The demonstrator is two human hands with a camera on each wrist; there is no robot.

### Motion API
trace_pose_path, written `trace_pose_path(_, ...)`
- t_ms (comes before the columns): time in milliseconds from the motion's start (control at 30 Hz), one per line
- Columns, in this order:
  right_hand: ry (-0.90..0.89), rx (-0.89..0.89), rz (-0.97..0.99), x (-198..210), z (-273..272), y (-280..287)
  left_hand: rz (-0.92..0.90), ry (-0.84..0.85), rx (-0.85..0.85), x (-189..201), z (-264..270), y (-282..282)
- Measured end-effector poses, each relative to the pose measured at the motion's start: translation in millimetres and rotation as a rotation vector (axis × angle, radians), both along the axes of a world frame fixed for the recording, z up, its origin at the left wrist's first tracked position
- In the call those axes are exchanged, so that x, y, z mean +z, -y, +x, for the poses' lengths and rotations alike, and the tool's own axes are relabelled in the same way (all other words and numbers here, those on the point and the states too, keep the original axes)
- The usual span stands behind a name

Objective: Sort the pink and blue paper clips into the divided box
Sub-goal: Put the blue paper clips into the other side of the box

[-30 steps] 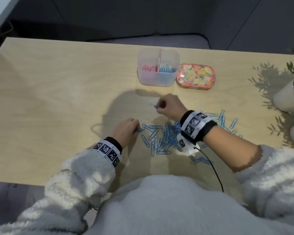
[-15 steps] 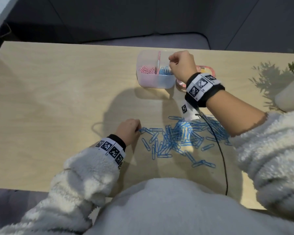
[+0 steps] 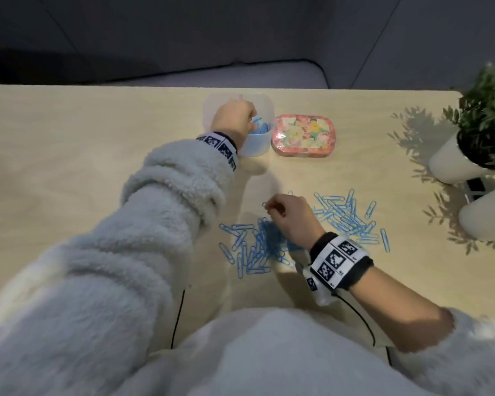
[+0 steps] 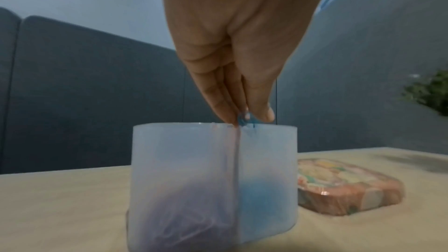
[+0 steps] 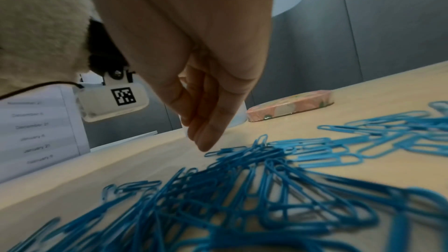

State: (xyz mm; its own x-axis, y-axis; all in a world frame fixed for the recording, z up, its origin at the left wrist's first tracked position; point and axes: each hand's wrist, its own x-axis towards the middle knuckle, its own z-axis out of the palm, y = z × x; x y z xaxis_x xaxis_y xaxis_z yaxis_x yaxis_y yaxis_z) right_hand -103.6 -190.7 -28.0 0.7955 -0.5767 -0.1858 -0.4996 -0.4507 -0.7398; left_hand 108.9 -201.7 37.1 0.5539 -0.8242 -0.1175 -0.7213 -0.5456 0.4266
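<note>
The translucent divided box stands at the table's far middle. My left hand hovers over it and pinches a blue paper clip just above the rim, by the divider. Through the box wall I see pink clips in the left compartment and blue clips in the right one. A pile of blue clips lies near me, with more to its right. My right hand is at the pile's far edge, fingertips closed on a blue clip.
A flowered pink tin lies right of the box. Two white plant pots stand at the table's right edge. A wrist cable trails from my right arm. Grey panels rise behind the table.
My right hand came back from the box to the clip pile. My left hand left the pile and rose to the box with a blue clip.
</note>
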Motion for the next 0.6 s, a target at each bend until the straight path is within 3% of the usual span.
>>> trace_pose_path(67,-0.009,0.006,-0.017,-1.2,-3.4,-0.7,0.006,0.004,-0.011,-3.3,-2.0,0.7)
trace_pose_path(200,-0.047,0.049,-0.034,-1.4,-5.3,-2.9,-0.282,0.09,-0.134,-1.5,-15.7,-30.9)
trace_pose_path(233,-0.073,0.097,-0.035,-0.5,-5.0,-3.7,-0.273,0.085,-0.186,-3.9,-20.2,-44.6)
trace_pose_path(433,-0.243,0.597,-0.253,-3.9,4.3,-20.8,0.123,-0.088,-0.386,-48.7,-48.2,-149.2)
trace_pose_path(600,-0.332,0.684,-0.494,-9.8,8.9,-39.8,0.24,-0.038,-0.341,-70.2,-75.2,-192.2)
